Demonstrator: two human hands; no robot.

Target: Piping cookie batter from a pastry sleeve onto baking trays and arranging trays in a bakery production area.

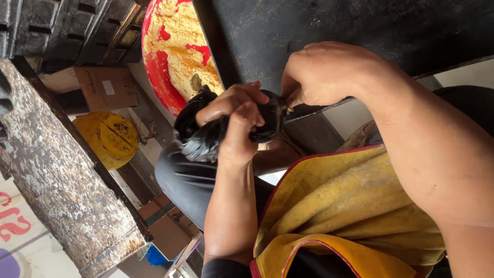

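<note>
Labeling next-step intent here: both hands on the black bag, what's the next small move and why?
Probably one more twist or a pull to cinch the neck. The left hand is clenched around the gathered black plastic bag, and the right hand pinches its end at the dark tabletop's edge; no finished knot shows.

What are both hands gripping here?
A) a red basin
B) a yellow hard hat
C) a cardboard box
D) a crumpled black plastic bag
D: the left hand is clenched around the crumpled black plastic bag, and the right hand pinches its other end; the yellow hard hat lies apart, untouched.
</note>
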